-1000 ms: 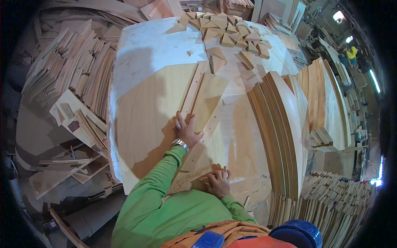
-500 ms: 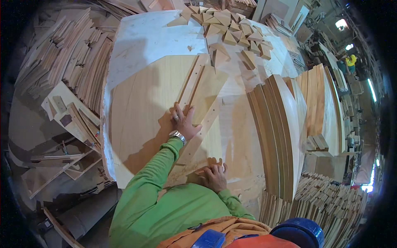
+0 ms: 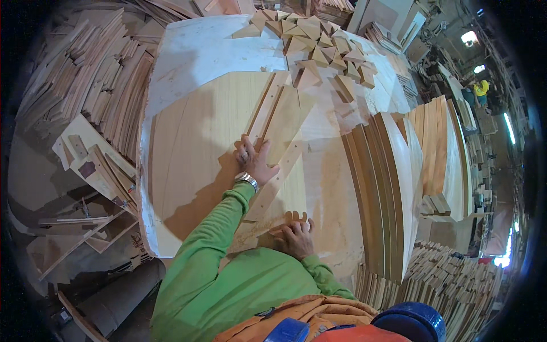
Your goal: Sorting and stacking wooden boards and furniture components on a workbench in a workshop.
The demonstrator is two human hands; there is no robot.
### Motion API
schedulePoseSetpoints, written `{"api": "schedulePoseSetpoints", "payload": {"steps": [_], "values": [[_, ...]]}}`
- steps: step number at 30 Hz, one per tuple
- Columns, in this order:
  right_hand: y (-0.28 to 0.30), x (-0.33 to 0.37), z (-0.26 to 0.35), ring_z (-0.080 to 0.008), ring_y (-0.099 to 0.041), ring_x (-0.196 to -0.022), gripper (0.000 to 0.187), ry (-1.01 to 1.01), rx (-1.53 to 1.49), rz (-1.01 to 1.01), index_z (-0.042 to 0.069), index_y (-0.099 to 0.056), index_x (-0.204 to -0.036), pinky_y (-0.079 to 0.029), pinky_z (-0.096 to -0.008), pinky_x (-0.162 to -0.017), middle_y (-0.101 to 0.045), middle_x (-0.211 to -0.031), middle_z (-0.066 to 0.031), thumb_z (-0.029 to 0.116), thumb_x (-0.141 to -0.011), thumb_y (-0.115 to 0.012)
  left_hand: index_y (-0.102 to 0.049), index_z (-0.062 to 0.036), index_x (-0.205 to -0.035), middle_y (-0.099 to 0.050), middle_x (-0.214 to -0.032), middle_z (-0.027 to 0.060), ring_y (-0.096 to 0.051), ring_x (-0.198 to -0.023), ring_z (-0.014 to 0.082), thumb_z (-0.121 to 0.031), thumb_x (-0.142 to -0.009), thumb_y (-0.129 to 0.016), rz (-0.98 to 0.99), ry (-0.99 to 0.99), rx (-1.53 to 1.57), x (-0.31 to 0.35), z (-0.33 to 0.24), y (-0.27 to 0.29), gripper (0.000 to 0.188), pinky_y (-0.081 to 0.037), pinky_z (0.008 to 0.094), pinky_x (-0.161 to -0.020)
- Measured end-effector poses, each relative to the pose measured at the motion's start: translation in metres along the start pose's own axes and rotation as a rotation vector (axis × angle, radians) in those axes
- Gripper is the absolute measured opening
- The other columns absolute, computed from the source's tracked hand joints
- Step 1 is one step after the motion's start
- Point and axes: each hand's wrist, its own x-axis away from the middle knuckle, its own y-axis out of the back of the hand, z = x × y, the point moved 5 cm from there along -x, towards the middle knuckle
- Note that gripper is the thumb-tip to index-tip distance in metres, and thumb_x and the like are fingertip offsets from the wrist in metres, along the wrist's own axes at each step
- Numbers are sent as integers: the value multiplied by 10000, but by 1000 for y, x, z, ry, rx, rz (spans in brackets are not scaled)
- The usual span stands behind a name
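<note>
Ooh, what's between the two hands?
The head view shows a slanted, holed wooden strip and pale wood between the left hand and the right hand.

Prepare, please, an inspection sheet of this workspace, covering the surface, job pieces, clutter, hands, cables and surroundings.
Surface: worktable, pale top, stained in places.
Job's things: broad wooden panel lying flat, with dotted wooden strips set at angles over it.
Clutter: triangular wood blocks loosely heaped at the far end; curved wooden panels stacked on the right.
Left hand: fingers spread over the strips.
Right hand: fingers bent, close to the body; its grip cannot be made out.
Cables: nothing seen for certain.
Surroundings: stacked boards at left, stacked slats at lower right, a person in yellow far behind.
</note>
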Motion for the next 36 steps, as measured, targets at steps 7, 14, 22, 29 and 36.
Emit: {"api": "schedulePoseSetpoints", "payload": {"steps": [7, 14, 22, 29, 36], "values": [[6, -18, -4, -342, -577, -1162, 364, 18, -45, -9, 174, -719, -1130, -321, -669, -1181, -614, -1140, -61, 437, -892, -802, -464, -269, -1616, -16, -1718, 418, -108, -1539, 640, -493, -724, -887, 16, 6, 17, -14, 0, 3, 1012, -122, 745, -1226], [6, -46, -11, -324, -602, -1104, 411, 74, 18, -92, 167, -707, -1129, -389, -658, -1163, -617, -1108, -71, 460, -858, -808, -496, -270, -1576, -13, -1703, 441, -89, -1540, 636, -476, -717, -884, 18, 4, 33, -41, -3, 8, 964, -76, 758, -1220], [0, -106, -28, -344, -593, -1156, 380, 76, 14, -79, 171, -725, -1078, -362, -607, -1197, -630, -1099, -65, 450, -847, -838, -468, -281, -1591, -22, -1701, 432, -113, -1522, 616, -496, -717, -854, -26, 13, -39, -104, 6, 19, 979, -118, 724, -1209], [-12, -113, -35, -319, -578, -1182, 385, 41, 87, -16, 247, -706, -1204, -322, -612, -1233, -611, -1166, -49, 464, -892, -765, -357, -216, -1651, -52, -1702, 395, -34, -1536, 654, -502, -707, -849, -10, 22, -59, -115, 6, 27, 1102, -87, 732, -1229], [9, -108, -11, -298, -531, -1324, 369, -144, 99, 66, 292, -714, -1228, -260, -698, -1209, -611, -1225, -28, 529, -946, -712, -282, -192, -1669, 6, -1752, 360, 13, -1601, 607, -476, -710, -877, -1, 67, 44, -102, 10, 34, 1164, -102, 733, -1257]]}}
